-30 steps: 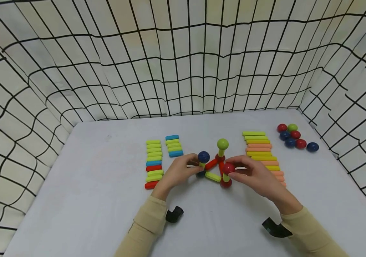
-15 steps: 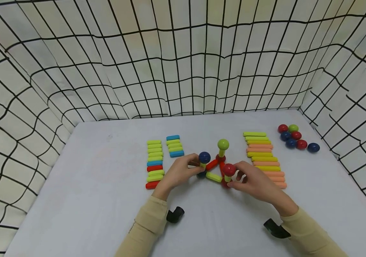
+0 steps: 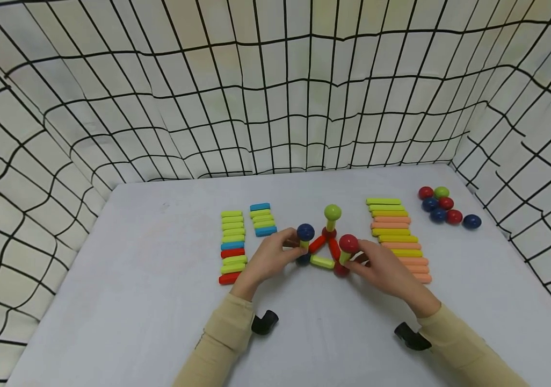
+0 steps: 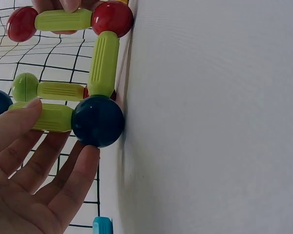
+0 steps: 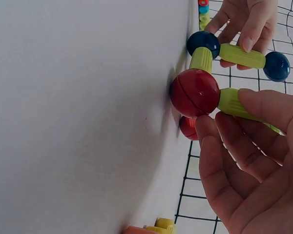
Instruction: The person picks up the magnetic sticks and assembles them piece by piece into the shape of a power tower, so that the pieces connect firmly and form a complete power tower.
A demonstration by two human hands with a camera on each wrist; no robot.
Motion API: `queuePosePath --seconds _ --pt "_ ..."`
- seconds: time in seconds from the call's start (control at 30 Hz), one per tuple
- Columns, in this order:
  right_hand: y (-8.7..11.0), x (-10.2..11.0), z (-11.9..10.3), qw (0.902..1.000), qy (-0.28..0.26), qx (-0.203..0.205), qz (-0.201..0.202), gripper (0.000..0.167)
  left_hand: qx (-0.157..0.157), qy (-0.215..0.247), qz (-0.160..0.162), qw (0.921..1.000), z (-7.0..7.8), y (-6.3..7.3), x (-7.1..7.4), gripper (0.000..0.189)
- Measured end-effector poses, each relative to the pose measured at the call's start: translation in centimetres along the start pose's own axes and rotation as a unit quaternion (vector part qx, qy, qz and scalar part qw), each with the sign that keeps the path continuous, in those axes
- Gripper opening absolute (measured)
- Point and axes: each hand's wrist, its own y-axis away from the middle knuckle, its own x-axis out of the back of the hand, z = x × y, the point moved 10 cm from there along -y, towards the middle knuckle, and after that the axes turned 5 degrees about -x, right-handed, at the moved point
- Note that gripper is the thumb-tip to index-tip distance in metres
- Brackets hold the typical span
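A triangular frame of rods and balls stands between both hands. Its base joins two red balls and a dark blue ball (image 4: pixel 98 121) with two red rods (image 3: pixel 317 244) and a lime rod (image 4: pixel 103 63). Upright lime rods carry a lime ball (image 3: pixel 332 212), a blue ball (image 3: pixel 305 232) and a red ball (image 3: pixel 348 243). My left hand (image 3: pixel 272 255) pinches the lime rod (image 4: pixel 53 117) under the blue ball, one finger touching the lower blue ball. My right hand (image 3: pixel 384 266) pinches the lime rod (image 5: pixel 234 103) under the red ball, with fingertips at the lower red ball (image 5: pixel 195 93).
Left of the frame lie two columns of short rods (image 3: pixel 233 233), lime, blue and red. Longer lime, yellow and orange rods (image 3: pixel 393 232) line up on the right. Several loose balls (image 3: pixel 437 204) sit at the back right. Black netting (image 3: pixel 275 102) surrounds the white table (image 3: pixel 111 279).
My right hand has moved from the upper red ball down to the rod beneath it. The frame has shifted slightly away from me, and my left hand has kept its hold.
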Motion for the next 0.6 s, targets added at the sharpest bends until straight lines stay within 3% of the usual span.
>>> queuePosePath --seconds 0.17,0.4,0.6 --pt "-0.1 0.1 0.1 1.0 0.004 0.004 0.003 0.023 0.008 0.001 -0.004 1.0 -0.2 -0.2 -0.2 0.015" --pt "0.3 0.0 0.0 0.9999 -0.002 0.012 -0.002 0.022 -0.015 -0.033 -0.003 0.9993 0.0 -0.7 -0.5 0.018" --pt "1.5 2.0 1.3 0.9983 0.058 -0.007 -0.007 0.024 -0.002 -0.048 0.004 0.9988 -0.5 -1.2 -0.2 0.022"
